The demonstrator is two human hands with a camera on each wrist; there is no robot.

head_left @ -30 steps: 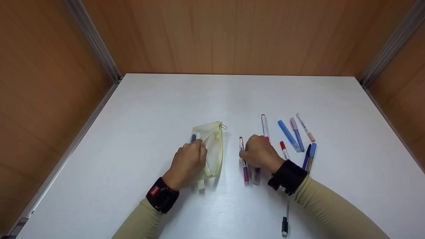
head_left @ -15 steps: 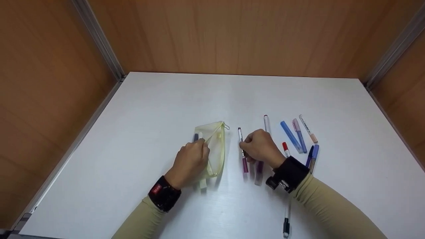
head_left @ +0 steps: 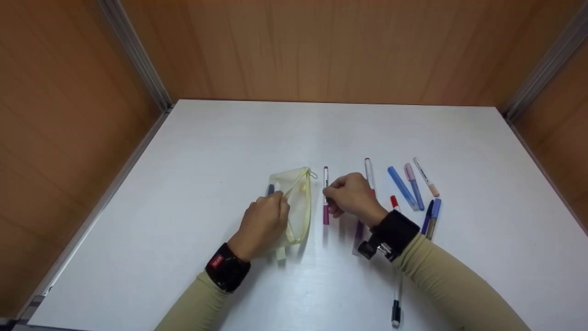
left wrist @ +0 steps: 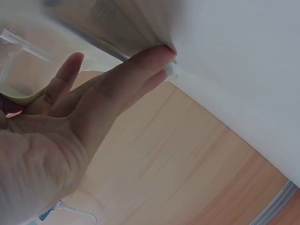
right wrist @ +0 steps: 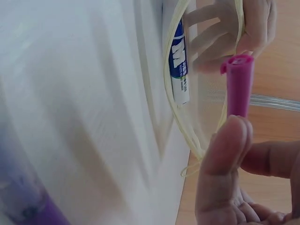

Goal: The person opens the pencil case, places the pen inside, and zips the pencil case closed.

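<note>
A pale yellow mesh pouch (head_left: 296, 202) lies on the white table (head_left: 229, 138), its zipper mouth held apart by my left hand (head_left: 266, 220), which pinches the edge. A white-and-blue pen (right wrist: 180, 63) shows inside the pouch (right wrist: 187, 122). My right hand (head_left: 351, 197) pinches a pen with a magenta cap (head_left: 325, 202) and holds it just right of the pouch. In the right wrist view the magenta cap (right wrist: 238, 86) sticks out above my thumb, close to the pouch mouth. In the left wrist view my left hand's fingers (left wrist: 108, 89) press mesh against the table.
Several pens lie to the right: a blue marker (head_left: 400, 187), a lilac pen (head_left: 412, 183), a peach-tipped pen (head_left: 426, 176), a red-capped pen (head_left: 394, 202), a purple pen (head_left: 358, 234). A black-tipped pen (head_left: 396, 303) lies near the front edge. Wooden walls enclose the table.
My right hand has lifted the magenta-capped pen off the table and carried it left toward the pouch. My left hand has kept its hold on the pouch.
</note>
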